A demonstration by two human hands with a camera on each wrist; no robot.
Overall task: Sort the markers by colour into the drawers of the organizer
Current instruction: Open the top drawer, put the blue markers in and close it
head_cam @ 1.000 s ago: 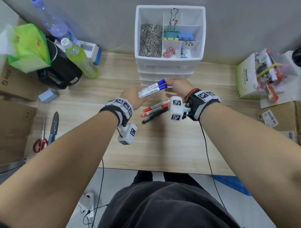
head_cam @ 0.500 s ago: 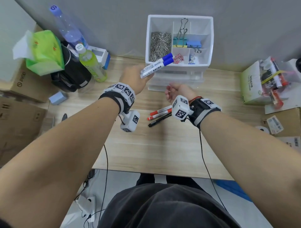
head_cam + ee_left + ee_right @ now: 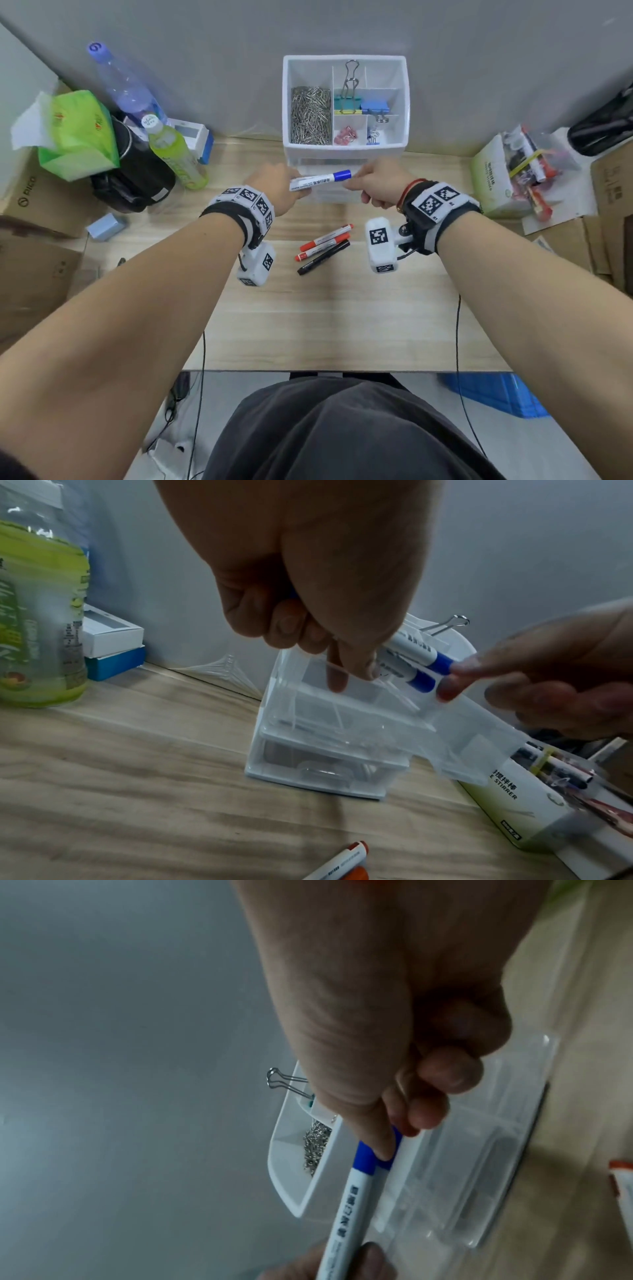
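Note:
Two blue-capped white markers [image 3: 320,180] are gripped side by side in my left hand [image 3: 291,185], level and just in front of the white organizer [image 3: 407,102]. My right hand [image 3: 356,183] pinches their blue caps [image 3: 369,1153] between thumb and fingers. The left wrist view shows both blue markers [image 3: 416,664] above the clear top drawer [image 3: 342,710], which stands pulled out. Two red markers [image 3: 325,240] and a black marker [image 3: 323,262] lie on the desk nearer me, between my wrists.
The organizer's top tray holds paper clips [image 3: 310,114] and binder clips [image 3: 347,102]. A green bottle [image 3: 174,154], tissue pack [image 3: 77,133] and dark bag [image 3: 137,178] crowd the left. A pale green box [image 3: 493,178] with pens stands at the right.
My left hand brought the blue markers down from beside the organizer's tray to level in front of the drawers. My right hand rose and took hold of their caps.

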